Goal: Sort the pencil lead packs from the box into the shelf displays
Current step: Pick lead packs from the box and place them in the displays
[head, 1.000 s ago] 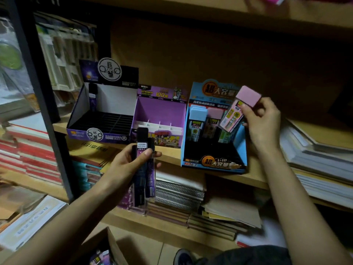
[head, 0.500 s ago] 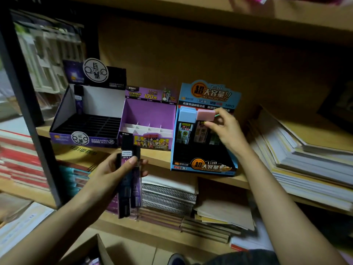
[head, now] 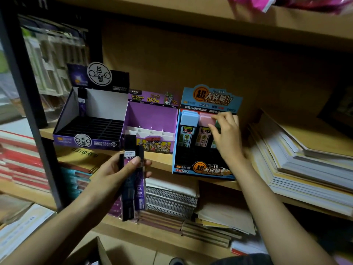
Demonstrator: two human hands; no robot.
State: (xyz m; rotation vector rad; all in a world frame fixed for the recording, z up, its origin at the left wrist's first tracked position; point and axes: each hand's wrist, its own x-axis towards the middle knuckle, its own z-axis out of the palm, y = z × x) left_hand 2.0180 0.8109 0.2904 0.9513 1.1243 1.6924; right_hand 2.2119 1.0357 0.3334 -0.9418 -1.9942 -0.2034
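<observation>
My left hand (head: 116, 171) grips a few long dark and purple lead packs (head: 132, 180), held upright in front of the shelf. My right hand (head: 226, 134) reaches into the blue display box (head: 205, 170), fingertips pinching a pink-capped lead pack (head: 206, 130) that stands in its back row. A blue-capped pack (head: 189, 127) stands to its left. A green pack is mostly hidden behind my right hand. The purple display (head: 150, 119) in the middle shows bare white dividers. The black display (head: 89, 129) at the left holds one dark pack (head: 82, 101) in its back corner.
Stacks of paper (head: 298, 159) lie right of the blue display. Spiral notebooks (head: 170, 199) and books fill the shelf below. A cardboard box corner (head: 91, 251) shows at the bottom. A dark metal upright (head: 24, 92) stands at the left, and a wooden shelf board (head: 172, 14) runs overhead.
My right hand has lowered the pink-capped pack from above the blue display down into its back row. My left hand keeps its grip on the dark packs.
</observation>
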